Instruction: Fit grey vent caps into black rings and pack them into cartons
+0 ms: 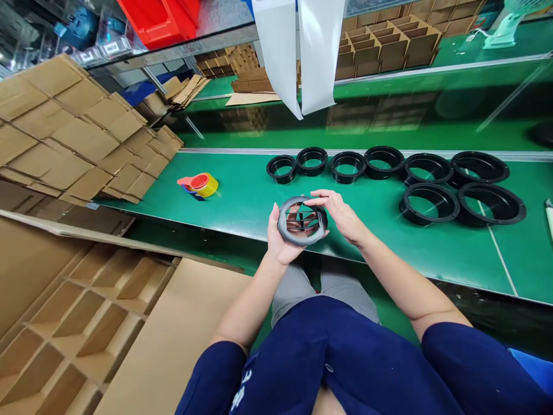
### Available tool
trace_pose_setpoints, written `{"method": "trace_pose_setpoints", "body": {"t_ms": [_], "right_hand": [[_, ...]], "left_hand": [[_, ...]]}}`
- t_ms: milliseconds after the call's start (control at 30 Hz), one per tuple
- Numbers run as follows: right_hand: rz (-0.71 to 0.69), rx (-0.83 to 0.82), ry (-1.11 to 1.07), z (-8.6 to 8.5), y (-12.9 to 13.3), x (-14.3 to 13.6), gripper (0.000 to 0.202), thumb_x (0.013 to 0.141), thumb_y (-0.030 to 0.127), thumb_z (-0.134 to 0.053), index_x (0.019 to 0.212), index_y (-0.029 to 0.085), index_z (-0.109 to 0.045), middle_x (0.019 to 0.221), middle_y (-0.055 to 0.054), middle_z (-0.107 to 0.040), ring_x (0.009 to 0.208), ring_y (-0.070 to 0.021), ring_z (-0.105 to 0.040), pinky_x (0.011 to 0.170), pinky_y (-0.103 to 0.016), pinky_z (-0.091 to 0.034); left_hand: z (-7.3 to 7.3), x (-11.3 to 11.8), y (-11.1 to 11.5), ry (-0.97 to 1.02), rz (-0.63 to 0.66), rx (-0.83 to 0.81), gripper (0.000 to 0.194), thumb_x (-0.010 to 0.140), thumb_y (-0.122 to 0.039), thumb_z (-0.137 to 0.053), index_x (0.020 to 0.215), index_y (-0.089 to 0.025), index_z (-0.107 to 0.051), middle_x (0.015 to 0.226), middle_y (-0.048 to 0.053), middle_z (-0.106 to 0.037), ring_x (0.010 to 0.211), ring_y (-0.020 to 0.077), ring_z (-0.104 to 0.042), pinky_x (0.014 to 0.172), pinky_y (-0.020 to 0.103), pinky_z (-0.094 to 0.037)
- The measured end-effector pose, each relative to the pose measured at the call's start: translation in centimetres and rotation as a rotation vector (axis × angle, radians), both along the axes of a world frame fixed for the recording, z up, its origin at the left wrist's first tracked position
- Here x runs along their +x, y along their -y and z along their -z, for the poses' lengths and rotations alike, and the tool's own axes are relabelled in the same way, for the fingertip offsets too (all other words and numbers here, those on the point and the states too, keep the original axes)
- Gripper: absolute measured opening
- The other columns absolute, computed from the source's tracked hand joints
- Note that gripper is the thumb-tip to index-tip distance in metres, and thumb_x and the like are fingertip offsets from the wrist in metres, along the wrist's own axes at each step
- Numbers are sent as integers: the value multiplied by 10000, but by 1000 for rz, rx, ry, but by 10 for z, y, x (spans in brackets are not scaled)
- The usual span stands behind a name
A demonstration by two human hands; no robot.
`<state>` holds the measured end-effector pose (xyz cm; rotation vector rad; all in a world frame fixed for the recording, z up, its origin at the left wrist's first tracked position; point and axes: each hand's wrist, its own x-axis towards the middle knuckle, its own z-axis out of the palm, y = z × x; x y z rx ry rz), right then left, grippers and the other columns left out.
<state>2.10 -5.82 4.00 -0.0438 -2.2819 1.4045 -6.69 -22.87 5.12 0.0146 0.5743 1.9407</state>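
Noted nearest the camera, at six o'clock: navy shirt. Seen near the dial's centre, held up by the near edge of the green surface: grey ring with black inner frame, cradled in left hand. Recorded at the ring's three o'clock: right hand, fingers extended, slightly apart, tips by the upper rim. Observed from twelve round to three o'clock: eight black flanged rings. At eight o'clock: partitioned cardboard box.
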Motion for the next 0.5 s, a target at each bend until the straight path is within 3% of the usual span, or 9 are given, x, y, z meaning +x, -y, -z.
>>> {"method": "trace_pose_setpoints", "body": {"t_ms": [200, 367, 500], "right_hand": [[-6, 192, -25, 15, -3, -1, 662, 1087, 599, -95, 1482, 364, -571, 1519, -51, -474, 1437, -285, -362, 1230, -541, -318], [-93, 488, -112, 30, -3, -2, 670, 1030, 711, -327, 1494, 288, -562, 1583, -110, -395, 1473, -361, -272, 1223, -614, -276], [-49, 472, -105, 36, -15, -3, 578, 1075, 611, -306, 1426, 278, -622, 1576, -113, -393, 1456, -354, -286, 1205, -624, -299]], "left_hand": [[9, -11, -10, 50, 3, -52, 631, 942, -705, -508, 1303, -200, -624, 1317, 176, -663, 1301, 419, -581, 1085, 694, -421], [17, -23, -20, 71, -63, -121, 589, 985, -631, -468, 1294, -162, -645, 1240, 123, -714, 1253, 336, -626, 1107, 536, -485], [18, -27, -31, 105, -20, -168, 614, 988, -647, -456, 1310, -156, -636, 1222, 112, -722, 1245, 310, -633, 1089, 494, -508]]}}
